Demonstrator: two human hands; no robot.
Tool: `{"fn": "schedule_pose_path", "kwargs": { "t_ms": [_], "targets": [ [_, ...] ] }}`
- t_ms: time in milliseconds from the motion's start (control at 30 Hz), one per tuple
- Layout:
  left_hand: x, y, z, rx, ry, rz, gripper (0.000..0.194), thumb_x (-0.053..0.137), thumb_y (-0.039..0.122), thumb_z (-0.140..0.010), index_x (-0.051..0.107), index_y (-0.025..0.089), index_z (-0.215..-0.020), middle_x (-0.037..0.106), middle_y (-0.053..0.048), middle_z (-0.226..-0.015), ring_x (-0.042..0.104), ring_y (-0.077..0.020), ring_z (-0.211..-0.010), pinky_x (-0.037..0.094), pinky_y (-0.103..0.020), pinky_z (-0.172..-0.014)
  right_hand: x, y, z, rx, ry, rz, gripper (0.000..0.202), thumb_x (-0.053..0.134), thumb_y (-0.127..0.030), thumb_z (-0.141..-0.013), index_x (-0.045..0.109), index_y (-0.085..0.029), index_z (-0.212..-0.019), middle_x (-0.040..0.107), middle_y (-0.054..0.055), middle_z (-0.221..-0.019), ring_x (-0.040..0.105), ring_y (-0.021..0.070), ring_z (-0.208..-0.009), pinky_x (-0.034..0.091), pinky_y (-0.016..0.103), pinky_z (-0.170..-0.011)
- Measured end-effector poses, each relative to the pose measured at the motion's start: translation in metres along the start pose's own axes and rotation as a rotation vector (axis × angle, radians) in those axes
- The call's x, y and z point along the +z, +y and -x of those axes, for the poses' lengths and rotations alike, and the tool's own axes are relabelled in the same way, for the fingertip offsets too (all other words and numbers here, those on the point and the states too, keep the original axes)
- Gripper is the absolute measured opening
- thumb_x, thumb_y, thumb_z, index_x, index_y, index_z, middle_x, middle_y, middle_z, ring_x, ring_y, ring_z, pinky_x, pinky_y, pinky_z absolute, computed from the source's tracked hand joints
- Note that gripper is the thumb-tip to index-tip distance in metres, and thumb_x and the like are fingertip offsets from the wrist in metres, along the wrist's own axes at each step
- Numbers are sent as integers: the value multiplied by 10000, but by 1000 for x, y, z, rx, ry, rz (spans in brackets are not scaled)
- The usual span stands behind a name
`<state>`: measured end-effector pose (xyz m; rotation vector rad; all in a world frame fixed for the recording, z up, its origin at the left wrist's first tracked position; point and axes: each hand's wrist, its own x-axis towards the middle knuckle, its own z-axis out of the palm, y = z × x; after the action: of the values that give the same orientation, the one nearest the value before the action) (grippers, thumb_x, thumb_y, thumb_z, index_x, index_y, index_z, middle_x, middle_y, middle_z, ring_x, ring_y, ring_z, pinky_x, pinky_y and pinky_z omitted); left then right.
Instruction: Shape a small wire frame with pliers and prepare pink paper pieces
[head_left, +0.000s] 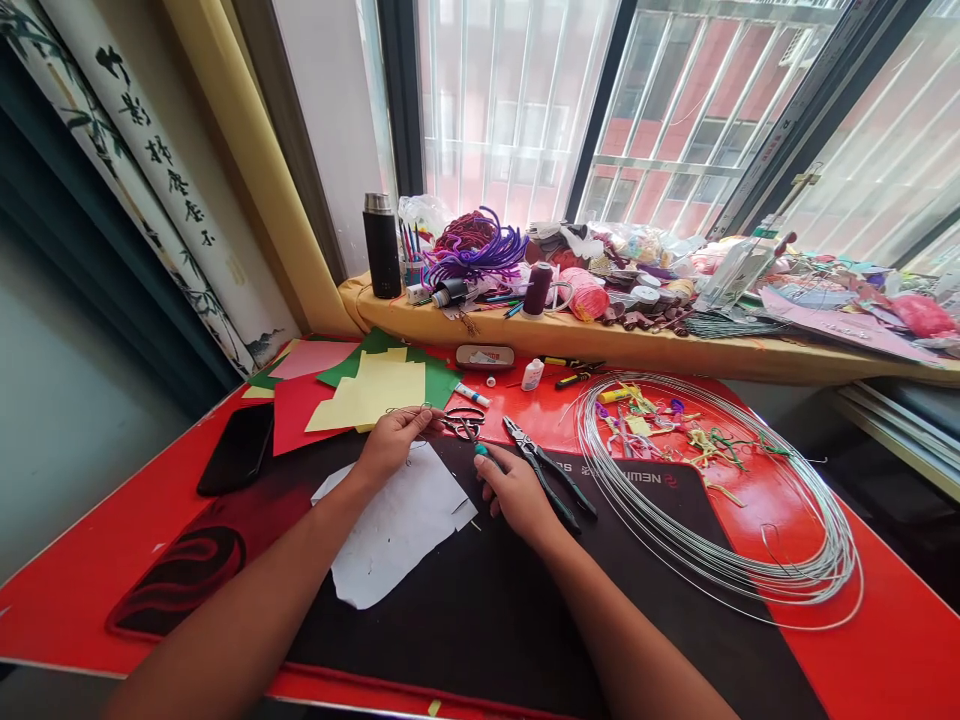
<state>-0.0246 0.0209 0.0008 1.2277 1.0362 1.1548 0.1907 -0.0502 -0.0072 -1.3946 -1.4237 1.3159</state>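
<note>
White paper (397,525) lies between both hands. Left hand (390,440) fingers pinch thin wire (409,409); right hand (517,490) fingers pinch a teal bead (481,450) beside pliers (547,470).

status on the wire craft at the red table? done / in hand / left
Done: short bent wire and coloured offcuts lie inside the wire coil, so some cutting looks finished. In hand: left hand pinches a thin wire piece over the white paper; right hand holds a small teal bit beside the pliers. Left: most of the coil is uncut, and the coloured paper sheets look untouched.
</note>
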Motion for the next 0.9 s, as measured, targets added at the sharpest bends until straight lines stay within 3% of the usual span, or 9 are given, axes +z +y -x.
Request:
{"fn": "schedule_pose_path", "kwargs": {
  "t_ms": [133,533,667,833,900],
  "targets": [
    [3,2,2,24,30,12,551,819,646,-719,790,138,-931,786,-115,-850,731,-252,-808,583,-421,-870,2,2,1,-23,10,-42,562,594,-505,-924,636,-201,-1395,598,-7,-692,532,143,-498,417,238,-413],
    [4,1,3,-36,0,74,536,843,619,-713,799,137,-944,782,-111,-852,719,-235,-805,569,-396,-866,5,5,2,-34,18,-49,569,605,-534,-922,648,-216,-1391,581,-16,-657,536,143,-502,420,232,-422],
    [0,0,2,-99,1,226,494,821,579,-765,796,128,-968,778,-114,-889,717,-223,-818,566,-371,-846,5,5,1,-29,16,-104,567,636,-540,-892,670,-208,-1350,596,-1,-711,542,142,-535,411,220,-410],
    [-4,0,2,-149,48,397,343,755,437,-880,784,118,-1002,769,-108,-913,719,-198,-823,570,-327,-812,3,1,-1,-14,43,-254,514,656,-569,-843,724,-168,-1158,609,29,-816,562,146,-593,430,221,-414],
    [-3,1,4,-175,35,418,300,717,393,-920,778,115,-1015,768,-110,-908,725,-197,-814,576,-325,-803,2,0,-1,-21,67,-218,548,627,-590,-859,710,-169,-1199,639,41,-830,589,166,-611,455,244,-443]
  ]
}}
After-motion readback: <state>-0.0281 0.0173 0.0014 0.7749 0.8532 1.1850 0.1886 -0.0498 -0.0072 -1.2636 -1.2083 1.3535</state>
